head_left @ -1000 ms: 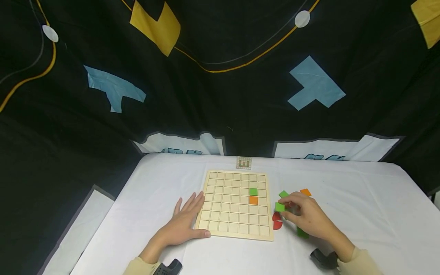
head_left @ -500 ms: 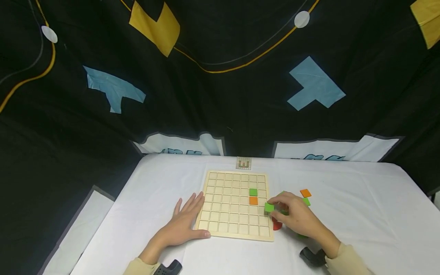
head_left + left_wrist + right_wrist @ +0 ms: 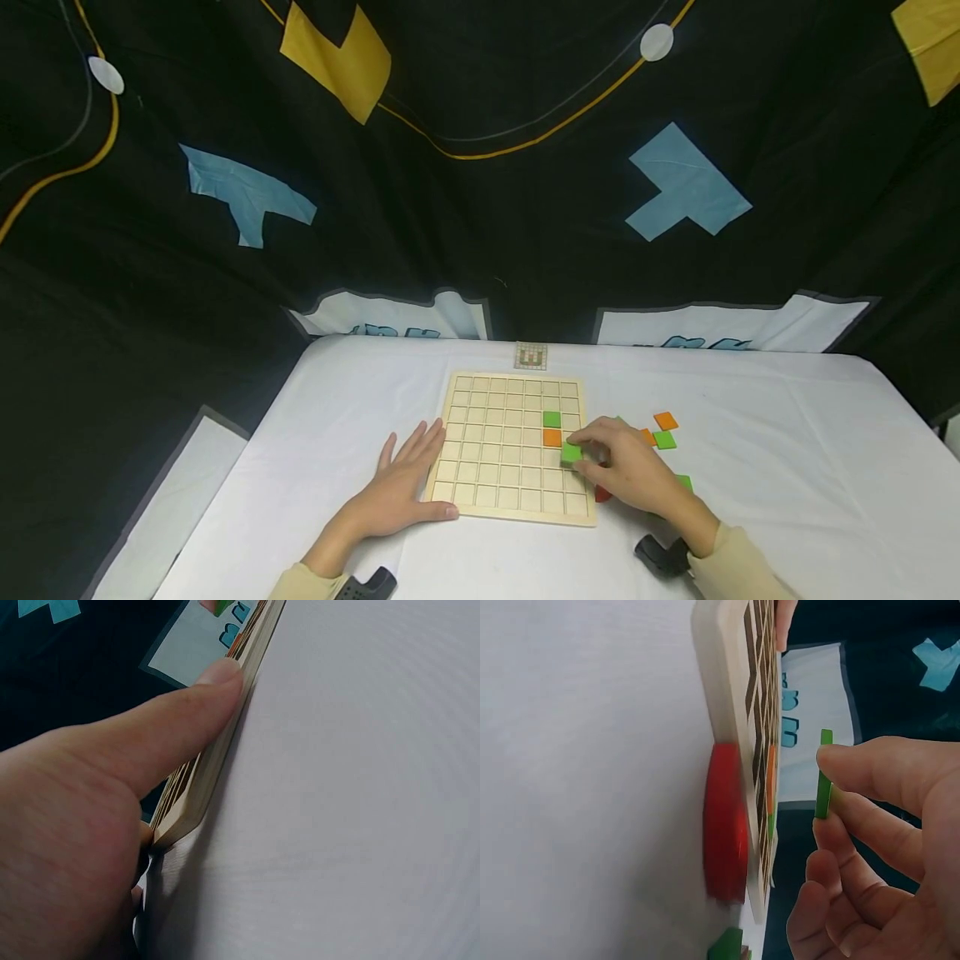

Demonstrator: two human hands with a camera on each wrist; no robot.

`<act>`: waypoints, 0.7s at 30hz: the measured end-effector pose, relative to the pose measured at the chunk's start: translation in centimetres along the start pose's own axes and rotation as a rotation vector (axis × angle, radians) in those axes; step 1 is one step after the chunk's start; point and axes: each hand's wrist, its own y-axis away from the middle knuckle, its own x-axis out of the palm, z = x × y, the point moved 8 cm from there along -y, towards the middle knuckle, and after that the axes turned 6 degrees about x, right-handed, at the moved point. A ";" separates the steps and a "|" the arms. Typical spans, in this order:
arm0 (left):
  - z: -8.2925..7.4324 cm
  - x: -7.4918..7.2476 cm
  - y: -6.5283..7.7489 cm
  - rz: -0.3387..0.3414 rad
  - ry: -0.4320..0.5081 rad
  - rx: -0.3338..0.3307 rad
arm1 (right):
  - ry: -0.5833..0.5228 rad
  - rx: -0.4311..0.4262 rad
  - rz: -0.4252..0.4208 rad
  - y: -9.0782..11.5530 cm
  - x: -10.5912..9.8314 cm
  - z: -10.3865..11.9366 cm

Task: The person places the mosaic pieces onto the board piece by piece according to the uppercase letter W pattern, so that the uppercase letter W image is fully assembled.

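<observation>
A pale wooden grid board lies on the white table in the head view. My left hand rests at its left side with fingers spread, the thumb lying on the front rim. Between the thumb and fingertips of my right hand a thin green square tile is pinched. That tile is held above the right part of the board, seen edge-on in the right wrist view. A green tile and an orange tile sit in neighbouring grid cells.
Red pieces lie against the board's right edge, partly hidden by my right hand. Loose orange and green tiles are scattered to the right. A small patterned card lies behind the board. A black curtain hangs beyond the table.
My right hand has carried the green tile leftward, from the loose pieces to over the board's right columns. The left hand has stayed in place.
</observation>
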 end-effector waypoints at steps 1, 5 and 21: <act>0.0 0.0 0.0 0.000 -0.001 0.001 | 0.004 -0.003 0.002 -0.1 0.1 0.1; 0.0 0.1 0.0 0.003 -0.006 -0.001 | 0.012 -0.007 0.017 -0.4 0.5 0.2; -0.1 0.0 0.0 0.005 -0.006 -0.007 | 0.005 0.049 0.069 -1.3 1.6 0.9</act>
